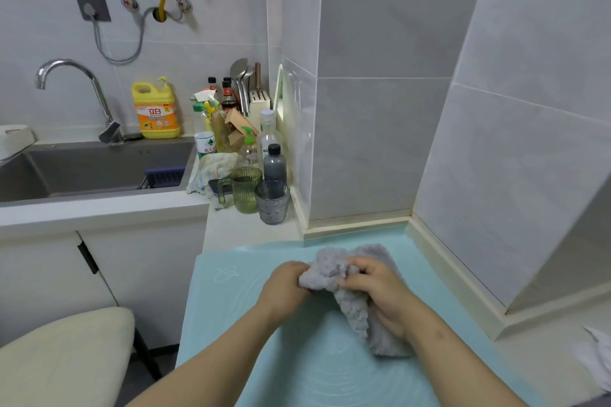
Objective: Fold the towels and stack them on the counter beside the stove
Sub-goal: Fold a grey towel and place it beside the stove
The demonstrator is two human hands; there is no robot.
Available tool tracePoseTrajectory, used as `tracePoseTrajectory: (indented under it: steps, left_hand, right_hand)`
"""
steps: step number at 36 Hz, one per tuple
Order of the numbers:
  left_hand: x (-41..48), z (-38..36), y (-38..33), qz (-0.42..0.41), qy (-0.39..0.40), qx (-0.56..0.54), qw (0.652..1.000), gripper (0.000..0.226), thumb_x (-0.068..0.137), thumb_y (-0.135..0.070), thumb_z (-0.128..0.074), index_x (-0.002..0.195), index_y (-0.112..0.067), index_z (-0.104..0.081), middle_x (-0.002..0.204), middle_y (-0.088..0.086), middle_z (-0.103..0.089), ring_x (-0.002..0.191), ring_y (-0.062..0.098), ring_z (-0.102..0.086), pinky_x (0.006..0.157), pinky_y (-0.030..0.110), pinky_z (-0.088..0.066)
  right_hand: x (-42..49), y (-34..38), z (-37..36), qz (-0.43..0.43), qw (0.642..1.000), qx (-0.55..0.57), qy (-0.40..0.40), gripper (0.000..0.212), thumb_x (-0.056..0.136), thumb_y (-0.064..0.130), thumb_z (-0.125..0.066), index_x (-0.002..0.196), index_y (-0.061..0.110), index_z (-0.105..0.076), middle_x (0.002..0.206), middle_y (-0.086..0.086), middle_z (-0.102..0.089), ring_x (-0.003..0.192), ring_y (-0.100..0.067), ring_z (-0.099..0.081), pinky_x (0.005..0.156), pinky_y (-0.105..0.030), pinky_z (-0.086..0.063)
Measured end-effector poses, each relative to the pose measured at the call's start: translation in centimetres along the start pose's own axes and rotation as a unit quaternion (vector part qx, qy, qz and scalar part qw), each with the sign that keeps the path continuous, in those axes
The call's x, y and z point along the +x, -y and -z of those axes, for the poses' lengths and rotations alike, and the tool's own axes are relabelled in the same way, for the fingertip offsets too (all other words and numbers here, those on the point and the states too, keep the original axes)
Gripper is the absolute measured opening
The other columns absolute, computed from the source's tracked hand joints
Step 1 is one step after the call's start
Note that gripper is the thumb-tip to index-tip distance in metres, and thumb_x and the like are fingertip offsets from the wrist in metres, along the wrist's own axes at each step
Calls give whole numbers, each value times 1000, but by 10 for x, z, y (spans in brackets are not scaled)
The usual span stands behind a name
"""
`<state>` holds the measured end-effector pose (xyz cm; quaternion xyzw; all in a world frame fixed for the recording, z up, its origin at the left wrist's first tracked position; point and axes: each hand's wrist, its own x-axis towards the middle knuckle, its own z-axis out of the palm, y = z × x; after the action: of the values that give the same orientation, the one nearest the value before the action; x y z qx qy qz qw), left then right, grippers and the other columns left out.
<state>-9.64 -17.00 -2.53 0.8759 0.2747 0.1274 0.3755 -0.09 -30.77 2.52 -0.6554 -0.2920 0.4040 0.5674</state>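
Hands w/ crumpled fluffy grey towel

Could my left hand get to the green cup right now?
Probably, once freed: the left hand grips the grey towel. The green cup stands at the clutter's front, nothing blocking the way.

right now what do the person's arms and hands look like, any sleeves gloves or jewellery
Both are bare. The left hand and right hand have no gloves, and no rings show. The left forearm and right forearm are uncovered to the frame's edge: no sleeves, watch, bracelet or straps in view.
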Motion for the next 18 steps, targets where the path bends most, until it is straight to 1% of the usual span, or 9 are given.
tracePoseTrajectory:
  steps: [2, 4, 5, 7, 9, 11, 13, 16, 18]
  left_hand:
    - [-2, 8, 6, 32, -48, -10, 998, 9, 85, -8, -55, 87, -14, -62, 90, 4, -59, 86, 20, -53, 66, 25, -37]
    - [-5, 16, 13, 47, -86, -52, 994, 7, 88, -13, -55, 87, -18, -60, 88, -2, -60, 84, 17, -54, 64, 18, -38]
    - [-7, 21, 15, 48, -93, -80, 991, 9, 89, -13, -56, 84, -21, -59, 85, -3, -61, 83, 16, -54, 65, 17, -38]
    - [-9, 30, 16, 38, -99, -137, 985, 17, 90, -10, -55, 78, -23, -55, 81, -3, -60, 79, 15, -53, 67, 22, -40]
    - [-10, 41, 11, 21, -106, -164, 981, 19, 91, -8, -53, 78, -21, -55, 80, 0, -60, 76, 14, -52, 67, 23, -41]
    - [-8, 52, 6, 1, -114, -149, 982, 19, 91, -8, -53, 79, -23, -56, 80, -1, -62, 72, 10, -53, 64, 19, -41]
    - [-5, 63, 2, -16, -125, -126, 984, 18, 89, -10, -57, 79, -26, -58, 79, -2, -64, 70, 8, -53, 63, 15, -41]
    - [-3, 81, -6, -46, -131, -87, 987, 20, 82, -16, -68, 75, -31, -57, 70, -6, -60, 59, 1, -49, 56, 11, -38]
    - [-1, 94, -10, -73, -123, 34, 989, 18, 79, -20, -72, 76, -31, -58, 69, -10, -57, 63, 4, -48, 57, 15, -35]
  right_hand:
    - [0, 5, 3, 8, 998, 68, 4, 20, 85, -10, -49, 79, 2, -64, 75, -12, -67, 68, -16, -66, 64, -22, -53]
    - [0, 9, 8, 16, 992, 122, 0, 23, 87, -9, -44, 76, 0, -61, 73, -16, -67, 67, -21, -67, 63, -27, -54]
    - [0, 9, 11, 18, 990, 141, -6, 23, 88, -6, -43, 75, 1, -60, 73, -17, -67, 66, -23, -67, 62, -28, -53]
    - [3, 9, 16, 15, 985, 172, -26, 24, 91, 0, -42, 75, 2, -59, 76, -20, -67, 68, -28, -67, 64, -32, -53]
    - [7, 9, 19, 16, 982, 180, -59, 24, 93, 5, -42, 75, 5, -59, 81, -20, -66, 73, -30, -66, 70, -35, -52]
    - [12, 8, 21, 24, 982, 168, -86, 18, 94, 10, -46, 84, 8, -60, 93, -17, -67, 87, -29, -66, 81, -40, -52]
    - [16, 9, 22, 34, 982, 137, -123, 10, 94, 17, -51, 96, 13, -60, 112, -13, -64, 108, -29, -59, 99, -47, -44]
    - [18, 16, 22, 61, 977, 139, -147, 14, 97, 17, -46, 100, 15, -59, 110, -10, -65, 105, -27, -60, 98, -46, -45]
    - [18, 24, 25, 78, 972, 145, -168, 14, 97, 19, -46, 102, 15, -59, 111, -11, -66, 104, -27, -63, 93, -48, -49]
